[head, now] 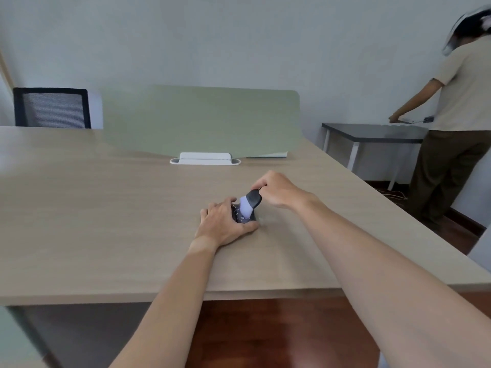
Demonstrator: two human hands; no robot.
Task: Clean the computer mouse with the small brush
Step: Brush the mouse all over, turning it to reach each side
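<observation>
Two bare forearms reach in from six o'clock across the pale wood desk (pixel 106 208). Left hand (pixel 221 225) lies clamped over a dark computer mouse (pixel 243 216), fingers curled round its near and left sides, pinning it flat to the desktop just right of centre. Pale specks dot the mouse's black shell, and faint white lettering shows on it, too blurred to read. Right hand (pixel 279 191), at one o'clock from the mouse, pinches the black handle of the small brush (pixel 249 203); its whitish bristles slant down to seven o'clock and touch the top of the mouse. Further off at twelve o'clock sits a white cable tray (pixel 205 159), contents not visible, at the foot of a green divider panel (pixel 199 118). Black mesh chair (pixel 51 107) at ten o'clock. Far out at two o'clock, another person (pixel 457 123) leans over a dark side table (pixel 372 132).
</observation>
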